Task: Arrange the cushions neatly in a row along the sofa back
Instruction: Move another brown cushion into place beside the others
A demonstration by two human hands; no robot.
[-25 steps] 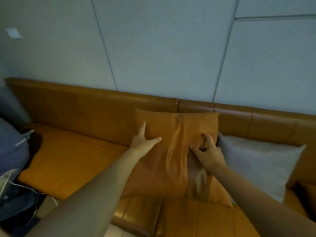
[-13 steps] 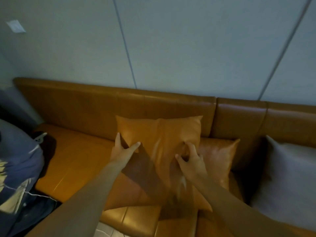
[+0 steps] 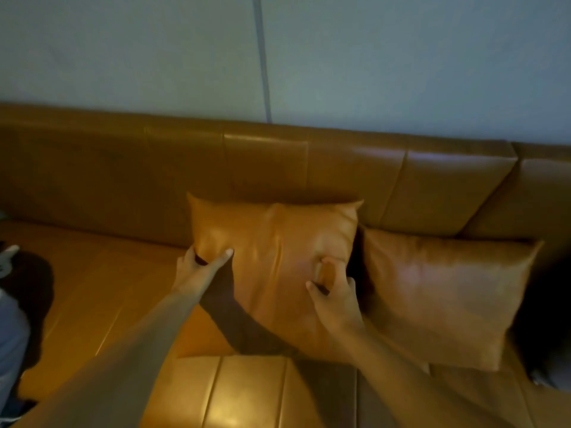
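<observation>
A tan leather cushion (image 3: 275, 254) leans upright against the sofa back (image 3: 265, 162), roughly in the middle of the view. My left hand (image 3: 197, 270) pinches its left edge between thumb and fingers. My right hand (image 3: 333, 291) grips a fold of leather on its right front face. A second tan leather cushion (image 3: 441, 288) leans against the sofa back just to the right, its left edge tucked close to the first. A dark gap shows between the two.
The orange leather sofa seat (image 3: 92, 291) stretches to the left of the cushions. A blue-grey bundle of cloth (image 3: 12, 335) lies at the far left edge. A pale panelled wall (image 3: 370, 57) rises behind the sofa. A dark shadowed area fills the far right.
The held cushion has slid left along the sofa back, uncovering the second tan cushion. The view has swung left, and the grey cushion at the right has dropped out of sight.
</observation>
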